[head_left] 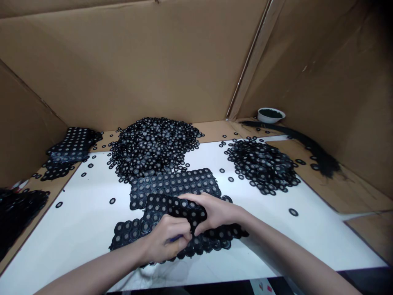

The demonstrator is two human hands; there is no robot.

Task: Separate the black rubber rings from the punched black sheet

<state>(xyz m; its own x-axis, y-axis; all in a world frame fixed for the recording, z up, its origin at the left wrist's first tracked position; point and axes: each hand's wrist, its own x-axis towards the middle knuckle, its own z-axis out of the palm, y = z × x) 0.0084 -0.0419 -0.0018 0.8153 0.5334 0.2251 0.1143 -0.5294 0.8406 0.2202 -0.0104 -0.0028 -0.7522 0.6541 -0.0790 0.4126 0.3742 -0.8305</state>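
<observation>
Near the front middle of the white table, my left hand (167, 239) is closed round a thin dark blue tool, whose tip is hidden by the fingers. The fist rests against a black rubber sheet (153, 207) dotted with rows of round holes. My right hand (211, 211) grips the right part of that sheet, thumb below and fingers over the top, bending it up. Under both hands lie more black sheets (127, 230), spread left and right. Just behind them is another flat dotted sheet (175, 183).
A large heap of black rings (153, 143) stands at the back, a smaller heap (262, 164) at the right. Stacked sheets (73, 141) lie at the back left. A white bowl (268, 119) and dark strands (310, 143) are at the right. Cardboard walls (138, 61) enclose the table (89, 209).
</observation>
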